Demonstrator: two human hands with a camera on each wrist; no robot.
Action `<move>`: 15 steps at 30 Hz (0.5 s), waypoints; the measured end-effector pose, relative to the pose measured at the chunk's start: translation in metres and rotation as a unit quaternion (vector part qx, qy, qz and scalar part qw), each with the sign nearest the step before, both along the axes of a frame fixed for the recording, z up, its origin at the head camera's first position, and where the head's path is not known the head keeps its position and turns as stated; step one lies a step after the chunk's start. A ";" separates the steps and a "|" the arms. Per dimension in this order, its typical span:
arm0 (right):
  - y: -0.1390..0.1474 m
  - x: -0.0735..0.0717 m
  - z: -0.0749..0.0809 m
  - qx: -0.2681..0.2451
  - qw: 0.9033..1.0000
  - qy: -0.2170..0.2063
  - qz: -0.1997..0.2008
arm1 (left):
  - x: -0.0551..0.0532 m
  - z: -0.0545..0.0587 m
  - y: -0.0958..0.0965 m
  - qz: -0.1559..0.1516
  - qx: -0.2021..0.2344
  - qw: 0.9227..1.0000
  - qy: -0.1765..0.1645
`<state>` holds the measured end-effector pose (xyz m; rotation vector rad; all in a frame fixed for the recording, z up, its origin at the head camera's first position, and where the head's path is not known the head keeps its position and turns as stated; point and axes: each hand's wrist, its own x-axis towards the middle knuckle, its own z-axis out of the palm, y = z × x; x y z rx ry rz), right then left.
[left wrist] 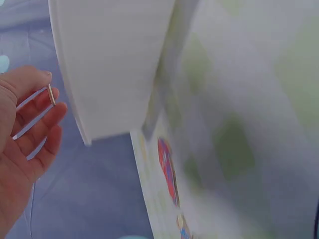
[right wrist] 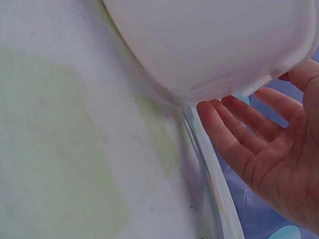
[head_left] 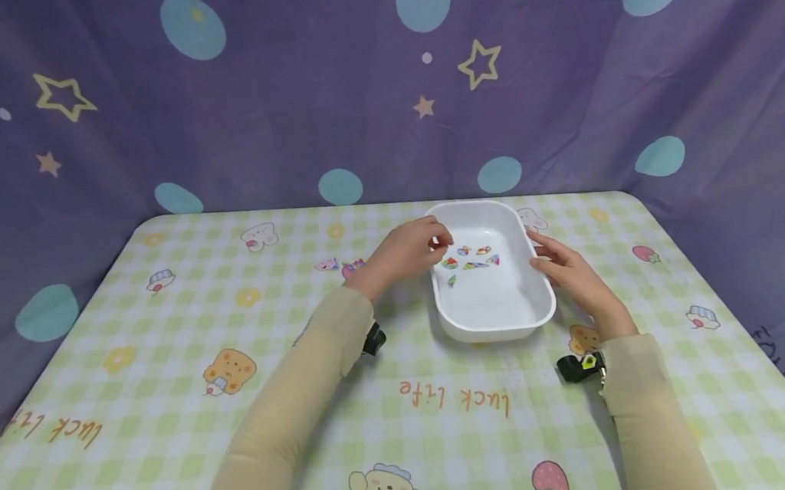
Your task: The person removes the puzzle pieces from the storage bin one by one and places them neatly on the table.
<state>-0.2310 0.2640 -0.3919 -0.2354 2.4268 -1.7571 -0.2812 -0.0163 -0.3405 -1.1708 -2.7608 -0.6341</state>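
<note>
My left hand (head_left: 412, 249) is over the left rim of a white plastic tub (head_left: 497, 306). Between thumb and fingertips it pinches a small thin flat piece (left wrist: 51, 95), seen edge-on in the left wrist view. Several small colourful flat pieces (head_left: 475, 264) lie on the tub's floor. At the tub's right side, my right hand (head_left: 573, 277) holds it, thumb at the rim and fingertips against the outer wall, as the right wrist view shows. Left of the tub, a pink piece (head_left: 327, 265) and a red and purple piece (left wrist: 168, 172) lie on the tablecloth.
A green and white checked tablecloth (head_left: 173, 447) with printed cartoons covers the table. Behind it hangs a purple curtain (head_left: 327, 112) with stars and ovals. Black wrist devices (head_left: 577, 369) show by both sleeves.
</note>
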 end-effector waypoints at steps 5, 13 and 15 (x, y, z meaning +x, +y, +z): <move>0.000 -0.001 0.000 -0.003 1.000 -0.010 0.002 | -0.004 0.000 -0.020 0.022 -0.017 0.999 -0.019; 0.003 -0.003 -0.002 -0.006 1.000 -0.012 -0.003 | -0.012 -0.002 -0.050 0.048 -0.005 0.999 -0.011; 0.003 -0.004 -0.003 -0.005 1.000 -0.013 -0.003 | -0.013 -0.004 -0.057 0.056 -0.001 0.998 -0.013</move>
